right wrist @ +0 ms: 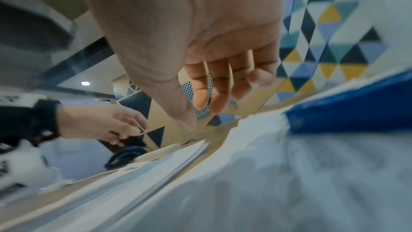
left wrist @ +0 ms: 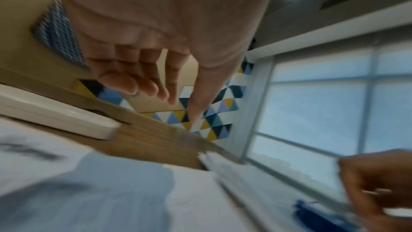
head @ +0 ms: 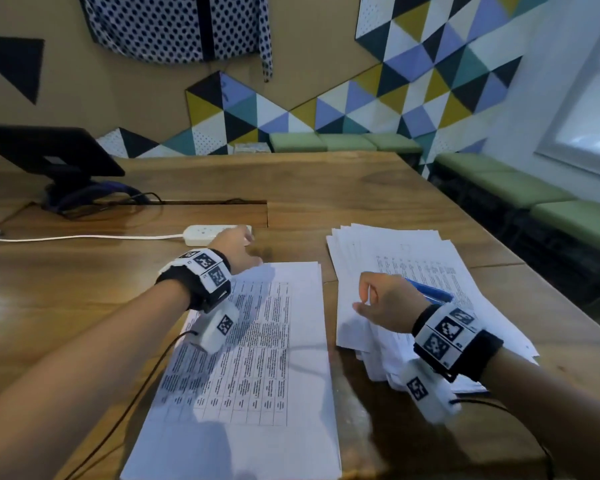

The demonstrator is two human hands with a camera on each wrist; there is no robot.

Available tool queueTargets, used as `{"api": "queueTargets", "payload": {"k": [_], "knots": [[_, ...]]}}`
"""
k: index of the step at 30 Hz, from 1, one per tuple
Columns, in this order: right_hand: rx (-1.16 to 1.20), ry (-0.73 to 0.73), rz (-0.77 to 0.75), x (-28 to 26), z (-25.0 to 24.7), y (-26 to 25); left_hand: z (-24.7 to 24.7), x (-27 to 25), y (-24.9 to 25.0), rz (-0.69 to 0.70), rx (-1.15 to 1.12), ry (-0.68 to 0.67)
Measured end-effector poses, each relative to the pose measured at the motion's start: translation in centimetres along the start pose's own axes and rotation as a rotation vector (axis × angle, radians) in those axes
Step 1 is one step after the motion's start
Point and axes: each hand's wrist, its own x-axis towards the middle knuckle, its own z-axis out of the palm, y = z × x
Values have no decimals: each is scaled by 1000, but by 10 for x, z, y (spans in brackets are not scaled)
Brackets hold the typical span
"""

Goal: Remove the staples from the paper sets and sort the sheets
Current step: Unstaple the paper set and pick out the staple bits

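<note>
Left hand (head: 238, 245), grip apart and holding nothing, hovers mid-frame above a printed sheet (head: 257, 358); right hand (head: 383, 303), grip loosely apart, over the paper stack (head: 378, 244) beside a blue staple remover (head: 430, 292), on a wooden desk (head: 66, 289).

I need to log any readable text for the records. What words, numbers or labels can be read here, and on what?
None can be read.
Table sheet: rows of printed text, too small and blurred.
Paper pile: printed lines, too blurred.
Wristband tags: black-and-white code patterns only, with tiny unreadable marks.
Blue tool: no lettering visible.
</note>
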Motion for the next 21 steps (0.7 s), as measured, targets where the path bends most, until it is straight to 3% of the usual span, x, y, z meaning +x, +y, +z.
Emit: {"api": "queueTargets", "payload": {"k": [5,8,14,21], "knots": [[-169,77,193,10,-24,52,27,18,79,199,-121,-142],[-227,-25,287,11,-29,72,51,30,117,219,-172,-247],[-159,-198,310,17,-24,92,100,56,149,59,-185,-344],[-174,-167,256,16,-19,101,119,70,153,-81,-425,-363]]}}
